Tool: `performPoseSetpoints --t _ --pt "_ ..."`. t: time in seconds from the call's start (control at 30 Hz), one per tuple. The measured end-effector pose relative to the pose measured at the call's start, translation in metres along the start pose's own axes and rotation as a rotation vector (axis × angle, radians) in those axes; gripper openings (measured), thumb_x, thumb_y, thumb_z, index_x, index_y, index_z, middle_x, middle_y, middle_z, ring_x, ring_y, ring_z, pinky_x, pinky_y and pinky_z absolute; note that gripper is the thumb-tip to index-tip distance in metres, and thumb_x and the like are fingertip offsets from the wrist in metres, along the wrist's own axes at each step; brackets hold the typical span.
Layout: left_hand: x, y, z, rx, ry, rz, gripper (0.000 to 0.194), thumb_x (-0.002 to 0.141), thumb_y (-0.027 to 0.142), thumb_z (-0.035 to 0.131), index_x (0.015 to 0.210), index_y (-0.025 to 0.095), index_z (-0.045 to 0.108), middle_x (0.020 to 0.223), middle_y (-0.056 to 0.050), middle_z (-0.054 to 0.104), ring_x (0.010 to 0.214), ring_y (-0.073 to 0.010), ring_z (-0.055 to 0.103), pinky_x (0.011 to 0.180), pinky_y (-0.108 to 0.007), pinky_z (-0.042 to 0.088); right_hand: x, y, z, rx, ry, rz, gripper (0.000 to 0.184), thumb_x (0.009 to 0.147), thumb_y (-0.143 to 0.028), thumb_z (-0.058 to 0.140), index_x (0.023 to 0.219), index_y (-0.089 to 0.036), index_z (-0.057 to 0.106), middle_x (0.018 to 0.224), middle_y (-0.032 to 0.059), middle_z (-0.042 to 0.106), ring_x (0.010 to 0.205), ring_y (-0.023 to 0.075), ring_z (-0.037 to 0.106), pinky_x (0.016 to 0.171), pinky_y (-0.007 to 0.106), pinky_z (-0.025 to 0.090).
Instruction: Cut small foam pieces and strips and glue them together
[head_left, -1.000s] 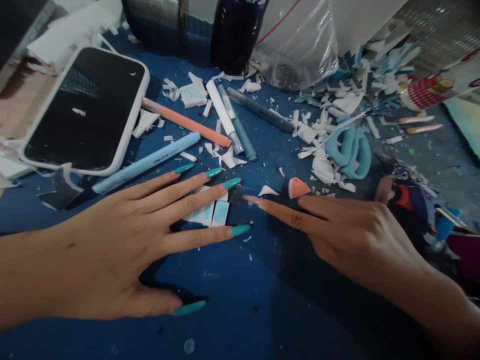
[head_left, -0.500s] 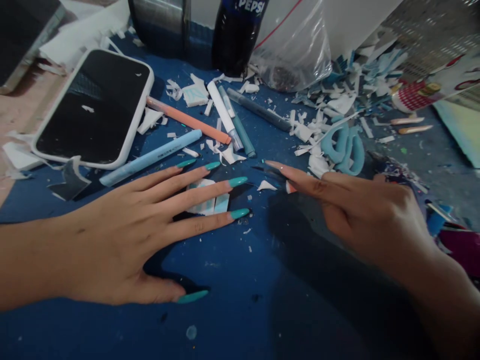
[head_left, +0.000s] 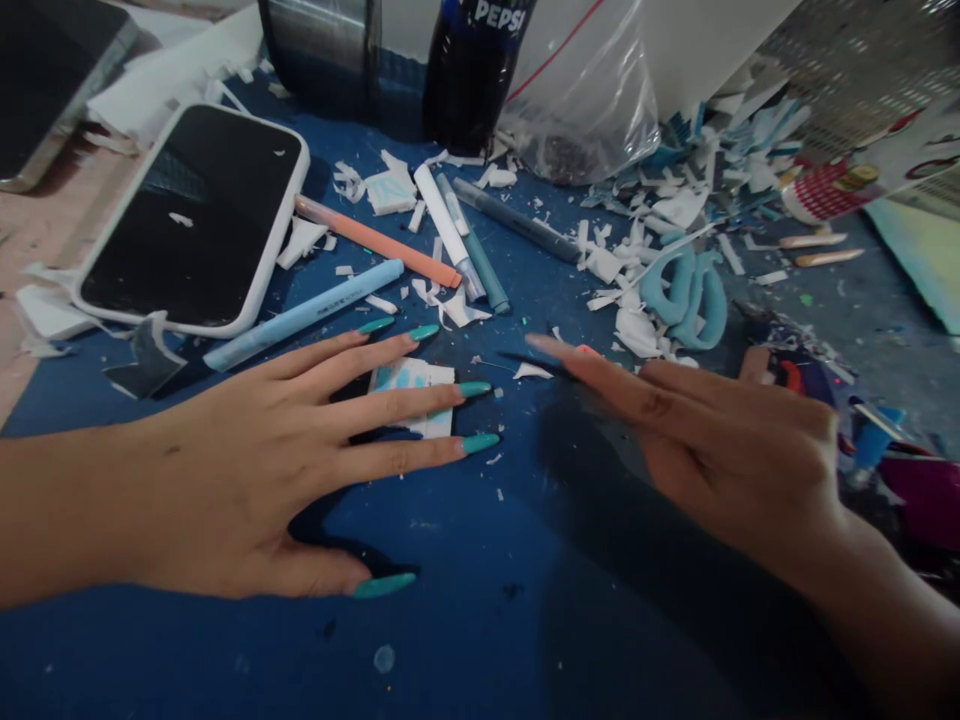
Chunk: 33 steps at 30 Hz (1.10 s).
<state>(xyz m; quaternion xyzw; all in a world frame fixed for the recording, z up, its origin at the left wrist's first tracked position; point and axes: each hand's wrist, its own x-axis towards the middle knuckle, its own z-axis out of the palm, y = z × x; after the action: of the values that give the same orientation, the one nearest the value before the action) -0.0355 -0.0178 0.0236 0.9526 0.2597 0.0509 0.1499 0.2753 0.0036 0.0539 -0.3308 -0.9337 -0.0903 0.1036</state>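
My left hand lies flat with its fingers spread, over a small white piece with light blue marks. The fingers partly cover this piece. To the right, my right hand is closed, its index finger stretched forward along a craft knife with a thin dark blade. Most of the knife is hidden by the hand, and motion blurs the fingertip. The blade points left, toward the piece and my left fingertips. A small white scrap lies beside the blade.
Behind the hands lie a phone, a light blue marker, an orange marker and blue scissors. A Pepsi bottle and a plastic bag stand farther back. White scraps litter the blue surface.
My left middle and index fingers have shifted slightly down, and more of the marked white piece shows between them. My right hand has tilted a little, with the blade slightly lower.
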Motion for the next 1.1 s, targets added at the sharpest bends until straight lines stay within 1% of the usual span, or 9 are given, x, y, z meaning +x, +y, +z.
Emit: performPoseSetpoints --t 0.07,0.13,0.23,0.43,0.6,0.73,0.83,0.93,1.1 --pt "-0.001 0.001 0.001 0.032 0.015 0.005 0.077 0.081 0.068 0.044 0.147 0.037 0.02 0.155 0.006 0.02 0.143 -0.0343 0.019 0.116 -0.052 0.015 0.0 -0.003 0.003 0.038 -0.046 -0.055 0.055 0.094 -0.007 0.037 0.142 -0.034 0.036 0.063 -0.0053 0.053 0.05 0.0066 0.046 0.05 0.021 0.033" --pt "-0.001 0.002 0.002 0.065 0.039 0.015 0.078 0.082 0.068 0.044 0.148 0.035 0.021 0.156 0.003 0.018 0.142 -0.0347 0.02 0.117 -0.052 0.015 0.001 -0.006 0.006 0.104 -0.09 -0.101 0.049 0.095 -0.009 0.035 0.137 -0.031 0.044 0.061 -0.0051 0.046 0.049 0.0079 0.042 0.049 0.021 0.033" --pt "-0.002 0.003 0.004 0.061 0.055 -0.004 0.076 0.081 0.068 0.045 0.147 0.037 0.023 0.156 0.004 0.018 0.142 -0.034 0.02 0.117 -0.052 0.016 0.0 -0.01 0.01 0.171 -0.136 -0.128 0.047 0.093 -0.006 0.036 0.131 -0.027 0.051 0.06 -0.005 0.039 0.049 0.0085 0.039 0.049 0.02 0.033" --pt "-0.004 0.003 0.001 -0.012 0.053 -0.02 0.07 0.082 0.066 0.047 0.144 0.04 0.028 0.155 0.008 0.021 0.143 -0.0316 0.019 0.117 -0.049 0.019 -0.003 -0.015 0.013 0.194 -0.177 -0.108 0.05 0.092 -0.006 0.034 0.136 -0.028 0.045 0.063 -0.0045 0.042 0.051 0.0089 0.04 0.051 0.02 0.035" --pt "-0.004 0.004 0.0 -0.014 0.037 -0.038 0.068 0.084 0.066 0.044 0.144 0.041 0.024 0.156 0.009 0.018 0.142 -0.0337 0.019 0.114 -0.057 0.015 -0.001 -0.016 0.012 0.18 -0.183 -0.121 0.056 0.091 -0.003 0.032 0.139 -0.028 0.041 0.061 -0.0048 0.041 0.049 0.0087 0.04 0.049 0.02 0.032" --pt "-0.004 0.004 0.002 0.027 0.065 -0.027 0.07 0.082 0.066 0.045 0.144 0.039 0.027 0.155 0.007 0.021 0.142 -0.0327 0.022 0.116 -0.053 0.015 0.0 -0.016 0.01 0.169 -0.16 -0.127 0.061 0.088 0.0 0.031 0.141 -0.027 0.038 0.06 -0.0051 0.039 0.049 0.0087 0.04 0.047 0.021 0.031" --pt "-0.004 0.003 0.002 0.016 0.085 -0.009 0.07 0.082 0.065 0.047 0.144 0.038 0.029 0.154 0.006 0.025 0.141 -0.0333 0.025 0.116 -0.051 0.017 -0.002 -0.016 0.011 0.17 -0.176 -0.124 0.061 0.089 -0.001 0.032 0.142 -0.029 0.036 0.062 -0.005 0.041 0.05 0.0086 0.041 0.049 0.02 0.033" --pt "-0.004 0.004 0.002 -0.012 0.083 -0.035 0.067 0.083 0.065 0.044 0.143 0.04 0.029 0.153 0.008 0.029 0.141 -0.0331 0.025 0.116 -0.05 0.019 -0.004 -0.015 0.012 0.155 -0.207 -0.122 0.057 0.091 -0.003 0.033 0.141 -0.03 0.037 0.062 -0.005 0.041 0.05 0.0083 0.041 0.05 0.021 0.034" --pt "-0.004 0.005 0.004 -0.03 0.043 -0.067 0.068 0.082 0.069 0.043 0.143 0.042 0.027 0.154 0.01 0.025 0.141 -0.0347 0.023 0.114 -0.056 0.016 -0.005 -0.016 0.012 0.145 -0.21 -0.124 0.056 0.091 -0.004 0.034 0.141 -0.03 0.039 0.063 -0.0048 0.042 0.051 0.0084 0.04 0.052 0.021 0.035"
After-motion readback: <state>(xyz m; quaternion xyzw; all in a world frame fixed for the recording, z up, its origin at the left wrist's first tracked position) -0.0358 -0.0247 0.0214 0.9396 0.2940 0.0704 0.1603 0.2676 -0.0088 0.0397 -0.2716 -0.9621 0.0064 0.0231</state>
